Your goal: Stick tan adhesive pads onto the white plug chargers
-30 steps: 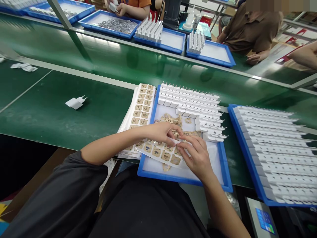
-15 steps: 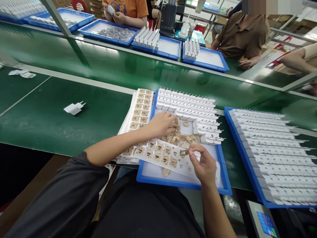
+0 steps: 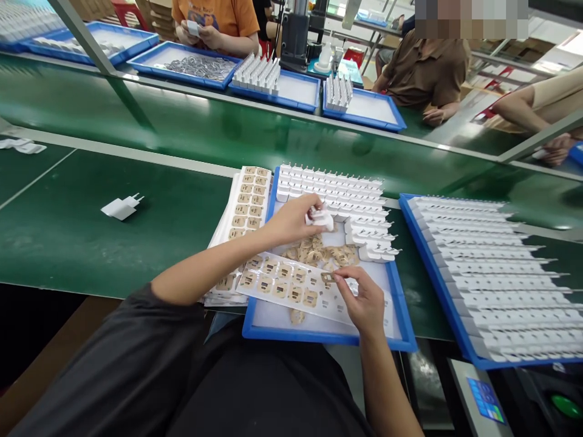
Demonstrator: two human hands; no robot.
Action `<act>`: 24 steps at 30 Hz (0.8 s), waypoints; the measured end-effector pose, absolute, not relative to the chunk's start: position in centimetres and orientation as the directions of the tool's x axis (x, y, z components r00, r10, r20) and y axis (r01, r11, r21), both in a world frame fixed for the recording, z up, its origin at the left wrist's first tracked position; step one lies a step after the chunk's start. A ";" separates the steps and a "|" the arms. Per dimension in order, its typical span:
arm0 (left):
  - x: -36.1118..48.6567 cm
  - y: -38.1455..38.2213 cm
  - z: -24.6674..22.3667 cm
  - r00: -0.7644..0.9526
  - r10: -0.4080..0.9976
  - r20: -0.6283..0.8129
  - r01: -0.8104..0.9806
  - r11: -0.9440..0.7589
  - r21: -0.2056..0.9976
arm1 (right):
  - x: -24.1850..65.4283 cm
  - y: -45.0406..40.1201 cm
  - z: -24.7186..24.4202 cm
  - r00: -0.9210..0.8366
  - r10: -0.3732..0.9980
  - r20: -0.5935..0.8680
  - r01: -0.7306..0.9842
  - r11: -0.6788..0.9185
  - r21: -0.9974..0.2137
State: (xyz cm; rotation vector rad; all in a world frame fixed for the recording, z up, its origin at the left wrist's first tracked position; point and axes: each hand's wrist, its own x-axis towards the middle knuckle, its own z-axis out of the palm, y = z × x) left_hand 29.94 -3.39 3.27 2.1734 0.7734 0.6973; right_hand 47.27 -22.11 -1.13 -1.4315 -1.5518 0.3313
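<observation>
My left hand [image 3: 298, 220] grips a white plug housing [image 3: 322, 220] over the blue-rimmed tray [image 3: 330, 337], near the front of the rows of white housings [image 3: 337, 193]. Between thumb and forefinger of my right hand [image 3: 362, 296] is a small tan sticker [image 3: 327, 277], held over the sticker sheet [image 3: 280, 282]. That sheet lies slanted across the tray, tan stickers on its left part and bare backing on its right. Crumpled tan pieces [image 3: 314, 250] are heaped between the sheet and the housings.
A stack of sticker sheets [image 3: 246, 200] lies left of the tray. One white plug [image 3: 122, 207] sits on the green table farther left. On the right is a second tray [image 3: 437, 282] full of housings. People sit across the bench behind more trays [image 3: 298, 91].
My left hand has risen from the tan pieces and taken hold of a white housing. The right hand still pinches its sticker. The whole view has shifted slightly.
</observation>
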 end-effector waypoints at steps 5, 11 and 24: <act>24.5 -9.3 3.4 0.637 0.768 0.062 -0.169 0.060 0.984 | 46.0 -22.5 0.2 0.136 0.913 0.384 0.351 0.318 -0.881; 23.3 -13.8 -0.3 0.592 0.806 0.007 -0.371 0.265 0.890 | 41.8 -22.2 2.4 -0.072 0.927 0.368 0.034 0.371 -0.928; 21.8 -14.6 -1.1 0.466 0.752 0.467 0.120 -0.577 0.808 | 39.8 -21.5 1.6 -0.004 0.982 0.191 -0.116 0.189 -0.975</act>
